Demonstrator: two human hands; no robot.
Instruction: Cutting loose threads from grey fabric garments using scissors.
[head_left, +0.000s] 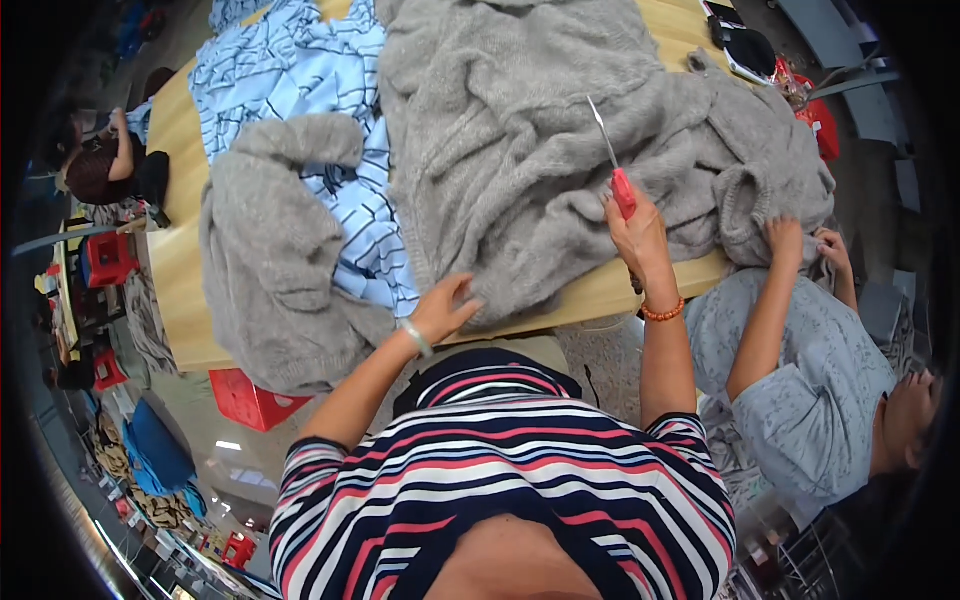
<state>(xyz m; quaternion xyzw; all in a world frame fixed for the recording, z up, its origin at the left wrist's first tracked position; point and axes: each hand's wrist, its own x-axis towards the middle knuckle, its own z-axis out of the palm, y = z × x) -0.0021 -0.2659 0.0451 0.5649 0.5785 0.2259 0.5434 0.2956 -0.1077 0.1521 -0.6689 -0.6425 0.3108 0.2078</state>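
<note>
Fluffy grey knit garments (520,140) lie heaped across the table in front of me. My right hand (637,228) is closed around a pair of red-handled scissors (622,190), whose narrow metal blades point away from me over the grey knit. At the near edge of that heap, my left hand (445,308) has its fingers apart and holds nothing, its fingertips at the knit. To its left a separate grey sweater (275,255) partly covers blue fabric with dark stripes (290,75) and hangs over the table edge.
The pale wooden table (180,300) bears the garments. Close on my right, a co-worker (790,370) has both hands on the grey knit. A red stool (250,400) stands below the table at left. Another person (110,165) sits farther left. Dark items (745,50) lie at the far right corner.
</note>
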